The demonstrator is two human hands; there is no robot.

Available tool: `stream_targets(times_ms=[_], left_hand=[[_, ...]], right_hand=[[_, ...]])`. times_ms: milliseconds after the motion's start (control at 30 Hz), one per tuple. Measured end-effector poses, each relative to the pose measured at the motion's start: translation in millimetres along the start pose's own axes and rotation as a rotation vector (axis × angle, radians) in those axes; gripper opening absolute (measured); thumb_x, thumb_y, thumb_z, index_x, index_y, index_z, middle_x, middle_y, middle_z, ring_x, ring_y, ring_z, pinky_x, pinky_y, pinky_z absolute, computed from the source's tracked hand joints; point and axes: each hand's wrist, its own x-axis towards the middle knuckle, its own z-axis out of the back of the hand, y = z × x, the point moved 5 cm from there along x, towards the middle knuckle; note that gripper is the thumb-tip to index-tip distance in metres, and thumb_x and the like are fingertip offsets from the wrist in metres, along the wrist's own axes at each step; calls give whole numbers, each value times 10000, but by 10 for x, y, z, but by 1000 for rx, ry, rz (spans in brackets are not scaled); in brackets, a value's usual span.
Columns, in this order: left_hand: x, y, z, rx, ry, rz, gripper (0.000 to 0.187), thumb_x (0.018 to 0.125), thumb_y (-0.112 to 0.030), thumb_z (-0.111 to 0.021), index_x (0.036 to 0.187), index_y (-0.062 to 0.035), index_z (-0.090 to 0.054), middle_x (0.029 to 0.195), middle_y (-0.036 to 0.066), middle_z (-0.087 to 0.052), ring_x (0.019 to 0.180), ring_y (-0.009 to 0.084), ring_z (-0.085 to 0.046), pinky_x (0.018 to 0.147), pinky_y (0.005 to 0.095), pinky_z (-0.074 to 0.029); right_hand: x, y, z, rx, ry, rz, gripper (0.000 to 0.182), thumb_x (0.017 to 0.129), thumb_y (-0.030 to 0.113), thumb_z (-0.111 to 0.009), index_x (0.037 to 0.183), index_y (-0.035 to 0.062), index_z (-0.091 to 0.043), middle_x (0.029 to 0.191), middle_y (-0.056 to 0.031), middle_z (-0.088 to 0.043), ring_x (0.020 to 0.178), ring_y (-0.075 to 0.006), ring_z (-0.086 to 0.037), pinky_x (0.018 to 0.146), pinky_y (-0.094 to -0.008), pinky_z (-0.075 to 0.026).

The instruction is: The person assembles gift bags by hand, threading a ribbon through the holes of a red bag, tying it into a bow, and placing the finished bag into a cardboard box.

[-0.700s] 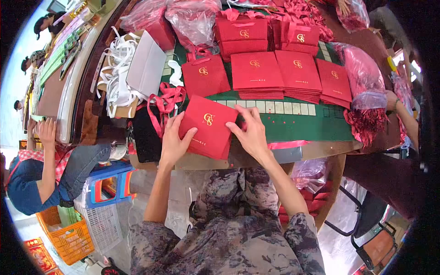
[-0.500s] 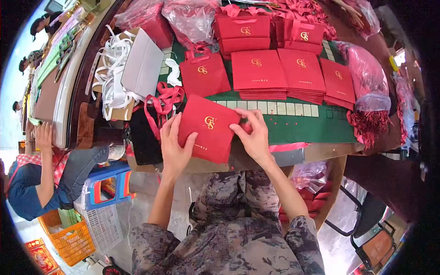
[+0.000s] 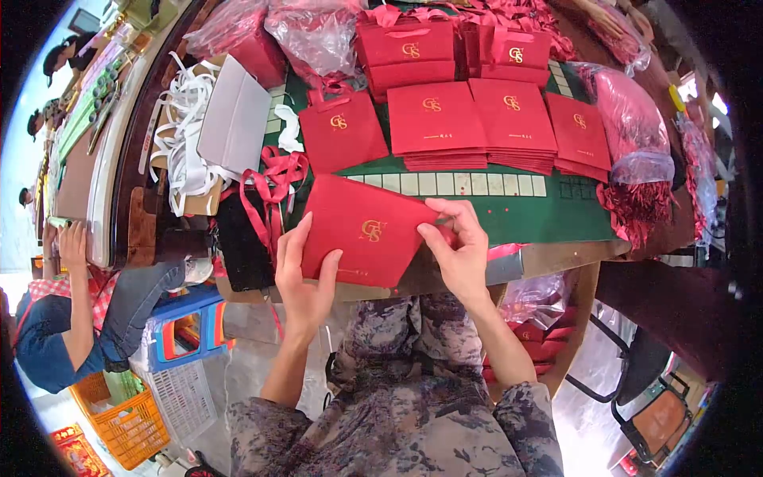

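Note:
A red paper bag (image 3: 362, 230) with a gold logo lies between my two hands, in front of the table edge. My left hand (image 3: 306, 274) grips its lower left side, thumb on the front. At the upper right corner, my right hand (image 3: 457, 246) pinches the bag between thumb and fingers. Beyond it, flat red bags are stacked on the green mat: one pile (image 3: 437, 119), another (image 3: 513, 119) and a smaller one (image 3: 579, 131). A single red bag (image 3: 344, 133) with a ribbon handle lies left of the piles.
White ribbons (image 3: 184, 135) hang beside a pale box (image 3: 234, 115) at left. Pink ribbons (image 3: 274, 187) lie near my left hand. Standing red bags (image 3: 407, 52) are at the back. A wrapped tassel bundle (image 3: 632, 127) lies right. Another person's hand (image 3: 73, 245) is at far left.
The held bag has tilted and looks wider, its logo a little lower and to the right. My right hand has moved slightly right and down. The view has shifted slightly.

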Motion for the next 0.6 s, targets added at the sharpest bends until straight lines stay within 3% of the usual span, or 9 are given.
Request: stream_targets(times_ms=[133, 300, 367, 400, 500, 600], left_hand=[[-79, -33, -69, -78, -12, -8, 580, 822, -30, -755, 1365, -10, -552, 1210, 156, -588, 1107, 285, -593, 968, 369, -475], [-289, -145, -258, -287, 34, 101, 613, 819, -24, -753, 1386, -5, -522, 1251, 160, -568, 1119, 279, -588, 970, 363, -471], [-387, -235, -376, -201, 201, 239, 652, 828, -36, -748, 1416, 10, -471, 1356, 142, -513, 1272, 260, -495, 1065, 405, -425], [-417, -278, -442, -211, 209, 240, 652, 828, -36, -748, 1416, 10, -471, 1356, 142, -513, 1272, 260, -495, 1065, 405, -425], [-388, -597, -539, 63, 54, -124, 745, 781, -100, -802, 1443, -48, -464, 1389, 192, -464, 1265, 358, -447, 1034, 439, -408], [-326, -860, -765, 95, 134, -288, 754, 764, -108, -813, 1437, -57, -476, 1367, 185, -483, 1206, 364, -471, 1024, 462, -384]], right_hand=[[-56, 113, 139, -3, -7, 50, 322, 865, -45, -718, 1174, 21, -654, 1017, 23, -505, 740, -28, -456, 649, -177, -382], [-161, 238, 437, -14, -15, -61, 282, 870, -7, -718, 1146, 43, -690, 914, 11, -556, 709, -52, -453, 643, -188, -385], [-203, 271, 589, -62, -14, -73, 265, 887, -18, -695, 1146, 35, -679, 905, 25, -552, 721, -36, -482, 616, -185, -401], [-233, 282, 662, -98, -4, -89, 248, 905, -29, -672, 1147, 27, -669, 895, 39, -547, 734, -21, -511, 589, -183, -417], [-308, 389, 818, -216, 37, -106, 195, 916, -27, -650, 1102, 20, -687, 925, 18, -573, 693, -20, -519, 569, -186, -424], [-407, 339, 900, -305, 88, -162, 191, 915, -26, -642, 1094, 16, -691, 954, -8, -588, 695, -32, -529, 579, -190, -444]])
